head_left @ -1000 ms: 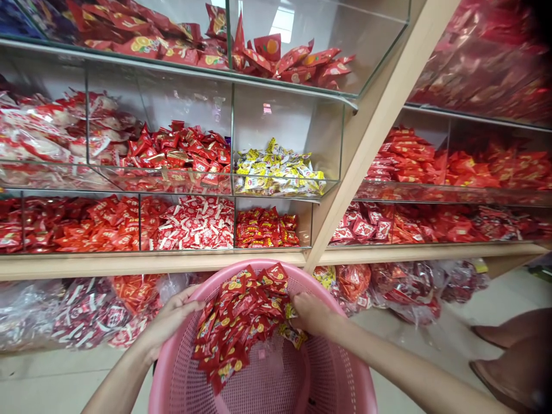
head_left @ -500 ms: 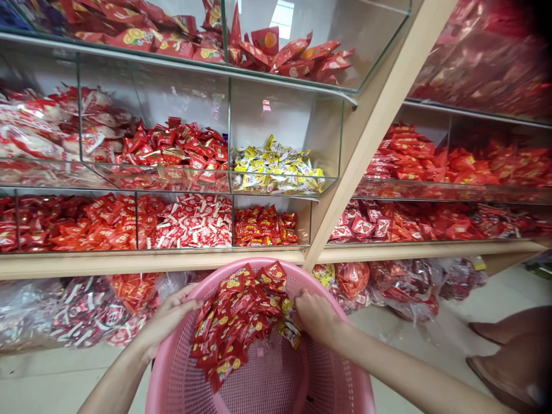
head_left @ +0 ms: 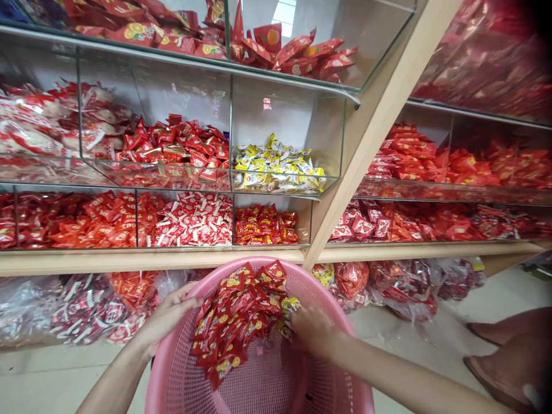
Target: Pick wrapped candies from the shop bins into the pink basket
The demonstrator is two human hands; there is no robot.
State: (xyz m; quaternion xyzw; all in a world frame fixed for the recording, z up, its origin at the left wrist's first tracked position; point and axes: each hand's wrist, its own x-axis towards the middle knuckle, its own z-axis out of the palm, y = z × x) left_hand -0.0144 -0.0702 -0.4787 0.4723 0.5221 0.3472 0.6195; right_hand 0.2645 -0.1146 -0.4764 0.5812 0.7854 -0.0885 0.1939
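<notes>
A pink plastic basket with perforated walls stands below the shelves. My left hand is closed over its left rim, with the thumb along the edge. Inside the basket lies a pile of red candy packets printed with orange slices. Reaching over the right side, my right hand is down in the basket, its fingers curled at some yellow-wrapped candies beside the red pile. The fingertips are partly hidden and slightly blurred.
Glass-fronted bins above hold red candies, yellow-and-white candies and red-and-white candies. A wooden divider slants between shelf units. Bagged candies lie under the shelf. A person's feet are at the right.
My right hand has moved slightly down and left inside the basket, and the yellow-wrapped candies by it have shifted a little. My left hand stays on the rim.
</notes>
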